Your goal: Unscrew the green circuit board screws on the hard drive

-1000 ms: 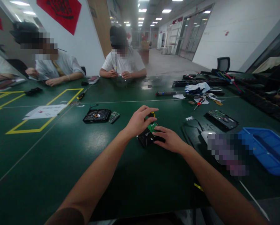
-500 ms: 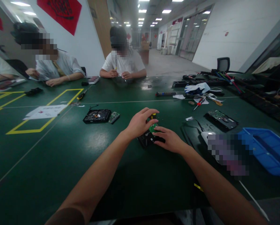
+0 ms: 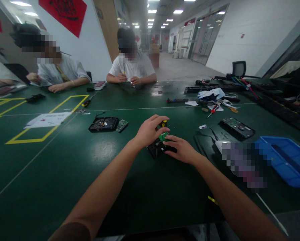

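A black hard drive [image 3: 155, 149] with a green circuit board [image 3: 163, 136] on top lies on the table in front of me. My left hand [image 3: 151, 132] reaches over it, with thumb and fingers curled around the yellow-and-black handle of a small screwdriver [image 3: 164, 123]. The screwdriver stands upright over the board; its tip is too small to make out. From the right side, my right hand [image 3: 180, 149] grips the drive, fingers on the board and the thumb lower at the near edge. Part of the drive is hidden under both hands.
Left of my hands lie an opened drive [image 3: 103, 124] and a loose circuit board [image 3: 122, 126]. Another drive [image 3: 237, 128], a blue tray [image 3: 288, 160] and a cable [image 3: 210, 129] are on the right. A red screwdriver [image 3: 213, 109] lies farther back. Two people sit across the table.
Almost nothing differs. The yellow-and-black handle shows slightly differently between my left fingers; both hands stay in place on the screwdriver and the drive.
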Demonstrator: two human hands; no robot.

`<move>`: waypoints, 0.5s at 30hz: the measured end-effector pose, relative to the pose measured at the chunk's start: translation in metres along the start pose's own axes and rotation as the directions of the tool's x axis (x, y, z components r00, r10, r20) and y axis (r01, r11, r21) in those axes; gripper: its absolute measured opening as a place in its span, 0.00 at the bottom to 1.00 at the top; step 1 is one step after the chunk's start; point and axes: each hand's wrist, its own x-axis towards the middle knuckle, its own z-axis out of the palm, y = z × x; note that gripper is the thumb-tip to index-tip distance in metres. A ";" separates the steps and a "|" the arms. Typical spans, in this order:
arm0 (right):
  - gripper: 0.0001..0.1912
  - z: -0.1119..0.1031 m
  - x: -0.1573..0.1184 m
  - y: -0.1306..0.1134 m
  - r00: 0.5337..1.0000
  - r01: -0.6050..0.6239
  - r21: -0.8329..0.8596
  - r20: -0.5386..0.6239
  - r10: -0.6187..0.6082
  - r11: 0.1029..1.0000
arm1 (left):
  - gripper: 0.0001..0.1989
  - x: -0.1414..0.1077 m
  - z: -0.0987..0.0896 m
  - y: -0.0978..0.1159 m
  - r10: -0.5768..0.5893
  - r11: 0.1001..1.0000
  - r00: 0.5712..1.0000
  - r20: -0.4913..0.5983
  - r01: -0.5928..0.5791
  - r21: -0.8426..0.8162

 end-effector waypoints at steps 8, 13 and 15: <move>0.21 0.002 -0.001 0.002 1.000 0.016 0.018 -0.022 -0.016 1.000 | 0.19 0.001 -0.003 0.001 0.056 0.996 0.998 0.021 -0.054 -0.066; 0.21 0.001 0.000 0.000 1.000 0.011 0.029 -0.024 -0.010 1.000 | 0.22 0.001 -0.004 0.003 0.071 0.989 0.994 0.081 -0.060 -0.137; 0.21 0.001 0.000 0.000 1.000 0.001 0.024 -0.023 -0.001 1.000 | 0.19 0.001 -0.004 0.003 0.059 0.992 0.996 0.070 -0.051 -0.115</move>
